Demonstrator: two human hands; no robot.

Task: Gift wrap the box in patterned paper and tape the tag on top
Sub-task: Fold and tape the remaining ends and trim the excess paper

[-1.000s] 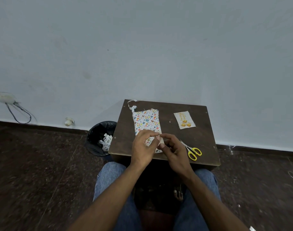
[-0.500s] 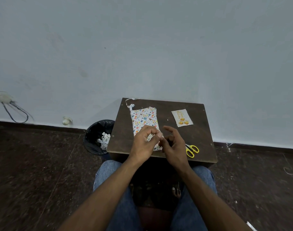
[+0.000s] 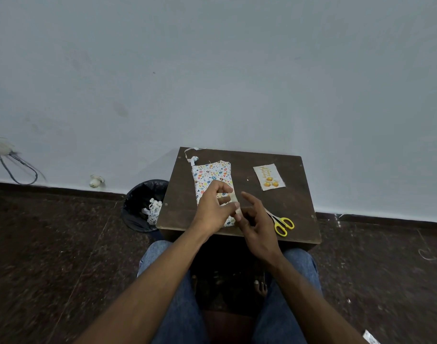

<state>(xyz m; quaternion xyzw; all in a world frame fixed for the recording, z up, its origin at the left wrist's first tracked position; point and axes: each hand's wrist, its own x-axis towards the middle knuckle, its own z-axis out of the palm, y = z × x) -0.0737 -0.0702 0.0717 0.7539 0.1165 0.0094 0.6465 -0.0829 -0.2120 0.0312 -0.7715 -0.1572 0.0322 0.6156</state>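
Left hand [image 3: 213, 207] pinches a tape strip [image 3: 234, 199] above the wrapped box [image 3: 211, 173]; right hand [image 3: 255, 219] spread. Risk: tape folding onto itself, spoiling adhesion for the tag [image 3: 269, 180].

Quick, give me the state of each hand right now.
Left hand: pinching a strip of tape above the wrapped box.
Right hand: fingers at the tape's lower end; grip cannot be told.

Bare tabletop [image 3: 296, 207] lies between the wrapped box [image 3: 210, 177] and the tag [image 3: 269, 180]. Scissors [image 3: 282, 223] block the near right edge; both hands [image 3: 213, 209] hover over the box's near end.
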